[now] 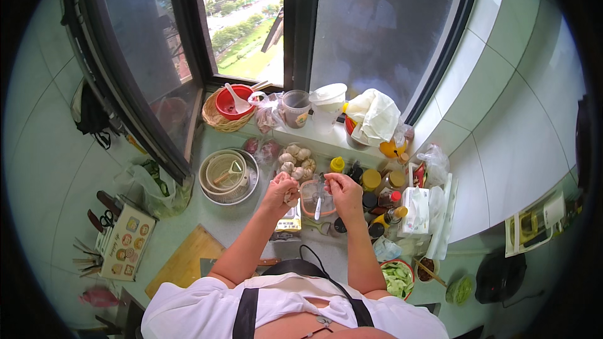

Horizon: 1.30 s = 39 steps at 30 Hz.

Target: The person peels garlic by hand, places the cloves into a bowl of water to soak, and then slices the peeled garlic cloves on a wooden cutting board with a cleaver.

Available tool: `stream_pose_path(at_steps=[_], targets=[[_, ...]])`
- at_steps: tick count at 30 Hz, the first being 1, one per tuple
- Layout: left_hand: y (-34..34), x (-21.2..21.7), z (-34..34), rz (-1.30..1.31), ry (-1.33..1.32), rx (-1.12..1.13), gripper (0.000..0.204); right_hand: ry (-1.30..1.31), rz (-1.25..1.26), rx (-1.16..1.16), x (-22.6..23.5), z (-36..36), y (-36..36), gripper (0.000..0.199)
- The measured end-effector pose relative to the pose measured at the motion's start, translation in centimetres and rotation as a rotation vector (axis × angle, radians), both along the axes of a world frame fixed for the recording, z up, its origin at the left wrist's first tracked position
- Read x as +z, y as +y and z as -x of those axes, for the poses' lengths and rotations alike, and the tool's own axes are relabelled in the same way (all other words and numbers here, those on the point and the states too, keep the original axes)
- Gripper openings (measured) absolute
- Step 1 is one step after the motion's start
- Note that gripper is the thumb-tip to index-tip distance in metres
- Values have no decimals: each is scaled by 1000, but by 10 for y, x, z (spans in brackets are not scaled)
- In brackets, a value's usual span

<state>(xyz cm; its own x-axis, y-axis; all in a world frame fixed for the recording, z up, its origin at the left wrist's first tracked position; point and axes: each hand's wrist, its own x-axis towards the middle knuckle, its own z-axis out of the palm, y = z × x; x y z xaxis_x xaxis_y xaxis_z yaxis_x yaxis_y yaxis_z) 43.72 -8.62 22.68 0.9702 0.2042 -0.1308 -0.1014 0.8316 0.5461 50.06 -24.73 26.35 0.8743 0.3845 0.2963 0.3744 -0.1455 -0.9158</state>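
Note:
Over the counter, my left hand [281, 192] is closed around a pale lump that looks like garlic [291, 197], mostly covered by the fingers. My right hand [343, 191] is raised a little way to its right, with thumb and fingers pinched together; whatever they hold is too small to make out. Between and below both hands is a clear plastic container with an orange rim [306, 209], and a white-handled utensil [318, 208] shows at it. Just beyond my left hand lies a pile of garlic bulbs [296, 161].
Bottles and jars [371, 179] crowd the right, beside a tissue pack [414, 210]. Nested bowls [254, 183] sit left. A cutting board [188, 257] and knife [270, 262] lie near me. Cucumber slices fill a bowl [411, 288]. A red bowl [225, 105] stands on the sill.

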Motion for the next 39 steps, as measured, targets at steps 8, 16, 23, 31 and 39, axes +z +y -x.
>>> stream_pose_path(at_steps=[8,16,23,31,39], targets=[[1,-4,3,-7,-6,12,21,-65,27,7,-2,0,-1,15],[4,-7,2,-20,-9,-8,22,-121,116,-24,-5,-1,-1,14],[10,-10,4,20,0,18,20,-76,107,-3,-5,-2,5,15],[13,-10,2,69,-18,17,23,-83,95,31,-18,-10,8,20],[17,-19,3,51,-7,46,23,-131,118,6,-14,-7,15,19]])
